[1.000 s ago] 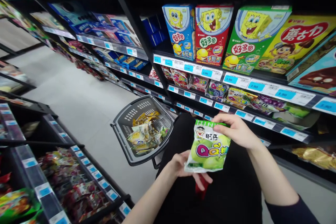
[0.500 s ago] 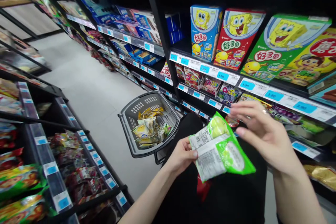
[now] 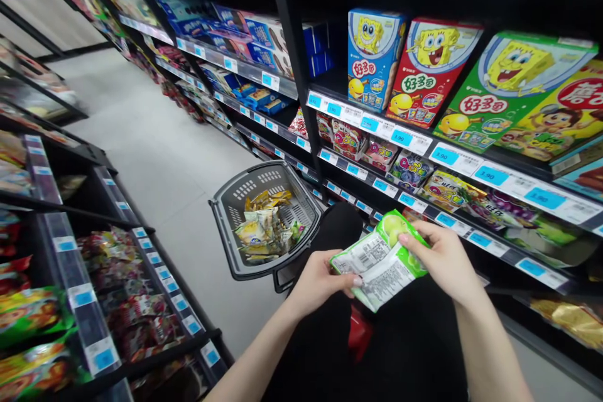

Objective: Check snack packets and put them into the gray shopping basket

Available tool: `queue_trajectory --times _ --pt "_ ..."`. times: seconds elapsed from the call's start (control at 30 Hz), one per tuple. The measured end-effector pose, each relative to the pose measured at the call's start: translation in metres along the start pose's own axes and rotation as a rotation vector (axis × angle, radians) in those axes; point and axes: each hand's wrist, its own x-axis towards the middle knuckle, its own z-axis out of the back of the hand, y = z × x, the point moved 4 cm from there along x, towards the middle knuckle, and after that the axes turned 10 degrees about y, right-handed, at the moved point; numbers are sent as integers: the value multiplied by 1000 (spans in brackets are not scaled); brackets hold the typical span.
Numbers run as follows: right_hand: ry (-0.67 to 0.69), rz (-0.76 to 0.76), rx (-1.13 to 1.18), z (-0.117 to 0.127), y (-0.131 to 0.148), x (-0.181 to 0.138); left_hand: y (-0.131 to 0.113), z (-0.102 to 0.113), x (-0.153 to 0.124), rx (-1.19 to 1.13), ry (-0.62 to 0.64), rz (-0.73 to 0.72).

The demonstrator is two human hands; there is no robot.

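Observation:
A green and white candy bag [image 3: 381, 260] is held above my lap, its printed back with a barcode turned up toward me. My left hand [image 3: 325, 279] pinches its left end, thumb on top. At the other end my right hand [image 3: 438, 254] grips the green part, thumb pressed over the picture of green fruit. The fingers under the bag are partly hidden. To the left, a grey shopping basket [image 3: 235, 267] stands on the floor with several snack packets [image 3: 264, 229] inside.
Shelves on the right carry a blue snack box [image 3: 374, 59], a red box [image 3: 431, 72] and a green box [image 3: 513, 85] above gummy packets [image 3: 409, 169]. Bins of wrapped sweets [image 3: 127, 295] line the left side. Grey floor [image 3: 179, 163] runs between. Something red [image 3: 358, 333] lies by my lap.
My right hand, apart from the bag with fingers spread before, has come down and taken hold of its right end. The left hand keeps its grip, and the bag's green end is now folded or covered.

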Motion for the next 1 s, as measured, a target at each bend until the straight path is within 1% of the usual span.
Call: queue_trajectory --times 0.13,0.3,0.4,0.5,0.57,0.63,0.67,0.7,0.77,0.8,0.83,0.87,0.9,0.93,1.0 --pt "-63 -6 1 1 -8 3 -3 0 0 -21 -1 0" --pt "-43 -27 88 -2 -14 4 -1 1 1 -45 -5 5" --pt "-47 -45 115 -3 -16 4 0 2 0 -51 17 7" --pt "-35 -31 130 -2 -18 5 -1 3 1 -50 39 7" --pt "-53 -5 70 -2 -16 2 2 3 2 -48 55 10" --pt "-110 42 -77 -1 -9 -7 9 3 5 -16 61 13" --pt "-141 88 -169 -2 -3 -12 12 5 5 33 39 2" --pt "-159 161 -256 -5 5 -17 13 7 5 103 -15 -25" --pt "-148 413 -397 -17 23 -26 8 14 1 305 -198 -139" --pt "-117 552 -457 -26 32 -29 1 16 -5 426 -281 -220" --pt "-74 675 -514 -36 39 -31 -8 16 -11 544 -319 -304" --pt "-29 770 -565 -47 45 -31 -17 14 -18 650 -306 -378" --pt "19 835 -609 -58 49 -30 -26 10 -26 738 -256 -424" --pt "60 876 -642 -69 52 -28 -33 8 -34 801 -188 -436" --pt "126 924 -663 -87 55 -22 -43 9 -48 856 -79 -380"
